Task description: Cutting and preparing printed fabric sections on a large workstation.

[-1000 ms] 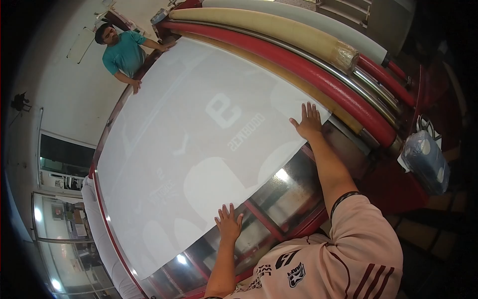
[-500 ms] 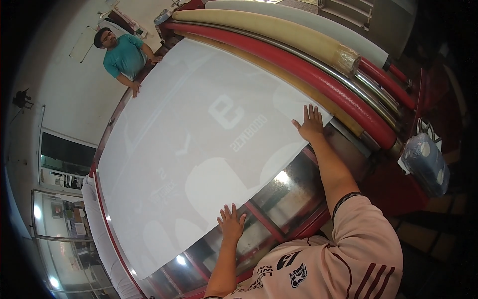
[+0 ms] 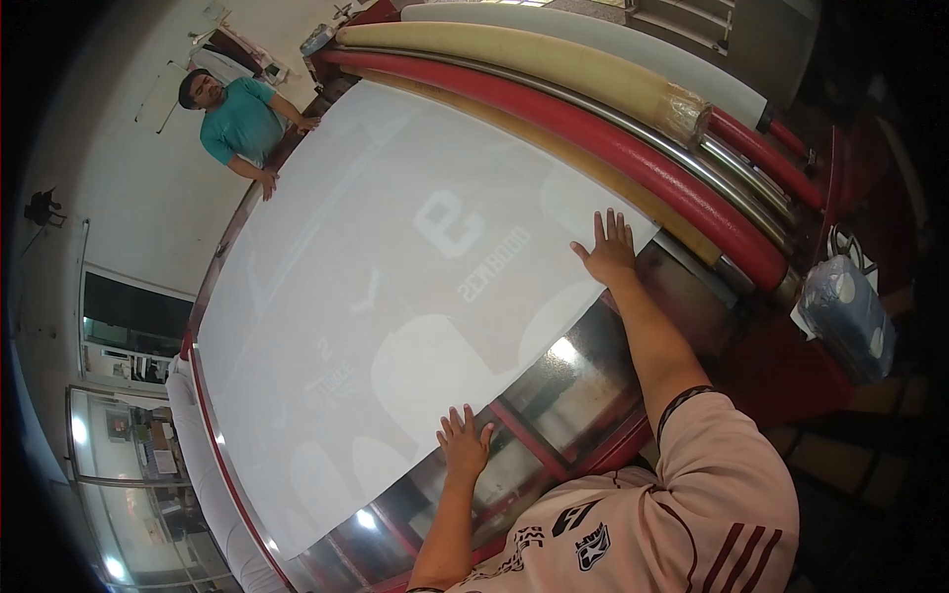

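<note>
A wide white printed sheet (image 3: pixel 395 267) with faint mirrored shapes lies spread over a metal-topped table (image 3: pixel 514 395). My left hand (image 3: pixel 464 440) lies with fingers spread at the sheet's near edge, partly over the metal. Farther right, my right hand (image 3: pixel 607 247) rests flat on the sheet near its right corner, fingers spread. Neither hand grips anything. At the far edge, a co-worker in a teal shirt (image 3: pixel 242 124) has both hands at the sheet's border.
Along the right run a red roller (image 3: pixel 593 133), a cream roll (image 3: pixel 534 61) with a plastic-wrapped end, and metal bars. A plastic-wrapped blue bundle (image 3: pixel 845 311) sits at the machine's right end. White fabric (image 3: pixel 203 445) hangs along the left edge.
My right hand has slid slightly left along the sheet's near edge. My left hand stays almost where it was. The view has shifted a little.
</note>
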{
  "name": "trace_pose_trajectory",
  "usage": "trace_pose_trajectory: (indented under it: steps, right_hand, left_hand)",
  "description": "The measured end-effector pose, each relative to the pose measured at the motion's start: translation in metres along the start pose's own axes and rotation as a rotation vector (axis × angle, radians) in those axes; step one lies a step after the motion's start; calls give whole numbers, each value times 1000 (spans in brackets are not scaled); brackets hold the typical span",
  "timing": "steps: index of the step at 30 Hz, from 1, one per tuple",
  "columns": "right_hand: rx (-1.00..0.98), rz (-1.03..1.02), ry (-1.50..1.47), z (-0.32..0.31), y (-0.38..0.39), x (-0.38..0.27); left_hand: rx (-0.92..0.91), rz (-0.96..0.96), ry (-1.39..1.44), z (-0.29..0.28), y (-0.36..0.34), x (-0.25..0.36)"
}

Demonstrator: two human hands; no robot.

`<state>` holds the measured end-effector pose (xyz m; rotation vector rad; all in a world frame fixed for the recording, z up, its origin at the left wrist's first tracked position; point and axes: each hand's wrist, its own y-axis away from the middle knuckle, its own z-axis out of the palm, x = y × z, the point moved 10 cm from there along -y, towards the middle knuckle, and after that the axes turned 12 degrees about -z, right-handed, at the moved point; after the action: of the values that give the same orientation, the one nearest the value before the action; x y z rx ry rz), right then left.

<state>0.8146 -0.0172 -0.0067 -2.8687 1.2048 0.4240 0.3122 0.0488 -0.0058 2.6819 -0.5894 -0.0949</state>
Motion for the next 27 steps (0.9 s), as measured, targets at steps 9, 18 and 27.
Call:
trace_pose_trajectory:
  steps: [9, 18, 27]
  right_hand:
    - [-21, 12, 8, -3, -1, 1]
    - [-4, 15, 7, -3, -2, 4]
    - [-25, 16, 16, -3, -3, 6]
  left_hand:
    - [10, 6, 56, -3, 0, 3]
    - [-7, 4, 55, -5, -1, 8]
    - [-17, 2, 58, -1, -3, 8]
